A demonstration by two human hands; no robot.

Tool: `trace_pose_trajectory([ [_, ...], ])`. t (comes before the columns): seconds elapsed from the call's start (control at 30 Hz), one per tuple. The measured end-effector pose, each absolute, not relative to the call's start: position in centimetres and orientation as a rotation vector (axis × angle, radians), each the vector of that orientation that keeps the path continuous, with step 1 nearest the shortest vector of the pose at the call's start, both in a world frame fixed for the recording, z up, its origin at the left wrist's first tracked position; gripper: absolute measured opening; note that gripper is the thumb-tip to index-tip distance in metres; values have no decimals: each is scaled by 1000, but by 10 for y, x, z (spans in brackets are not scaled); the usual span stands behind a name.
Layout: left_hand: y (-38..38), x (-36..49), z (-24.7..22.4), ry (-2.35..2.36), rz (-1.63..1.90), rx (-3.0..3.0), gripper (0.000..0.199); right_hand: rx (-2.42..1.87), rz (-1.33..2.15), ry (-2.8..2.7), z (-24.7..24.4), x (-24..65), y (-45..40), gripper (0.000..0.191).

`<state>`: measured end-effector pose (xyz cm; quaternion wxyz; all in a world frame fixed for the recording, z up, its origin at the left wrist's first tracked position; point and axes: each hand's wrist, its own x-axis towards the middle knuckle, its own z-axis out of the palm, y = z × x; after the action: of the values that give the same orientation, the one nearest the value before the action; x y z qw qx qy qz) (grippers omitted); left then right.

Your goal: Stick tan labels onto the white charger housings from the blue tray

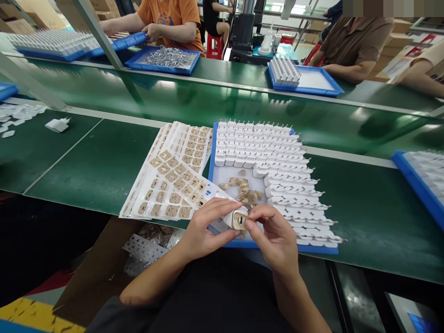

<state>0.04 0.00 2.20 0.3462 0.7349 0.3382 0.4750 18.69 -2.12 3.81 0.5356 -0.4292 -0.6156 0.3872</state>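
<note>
Now our left hand [204, 229], half closed, grips the white plug [228, 219] above the blue tray [317, 250]; our right hand [278, 236] pinches its tan sticker [236, 223], which might crease if pulled crookedly.

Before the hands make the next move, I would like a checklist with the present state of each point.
1. White plug secure in the left hand: ok, between thumb and fingers.
2. Right hand at the tan sticker: ok, thumb and finger pinch its edge.
3. Sticker flat on the plug's end: cannot tell, too small.
4. Sticker sheets nearby: ok, left of the blue tray.
5. Tray floor free of loose tan pieces: not ok, several lie there.
</note>
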Motion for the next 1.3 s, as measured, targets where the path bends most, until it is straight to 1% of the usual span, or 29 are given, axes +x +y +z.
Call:
trace_pose_trajectory([
  [0.47, 0, 0, 22, 873, 1241, 1909, 50, -1075, 911, -1486, 41, 186, -21, 6],
  [0.8, 1, 1, 24, 900, 1237, 1929, 45, -1119, 857, -1500, 38, 183, -22, 16],
  [1.3, 1, 4, 24, 901, 1242, 1892, 44, -1159, 787, -1546, 37, 184, -24, 19],
])
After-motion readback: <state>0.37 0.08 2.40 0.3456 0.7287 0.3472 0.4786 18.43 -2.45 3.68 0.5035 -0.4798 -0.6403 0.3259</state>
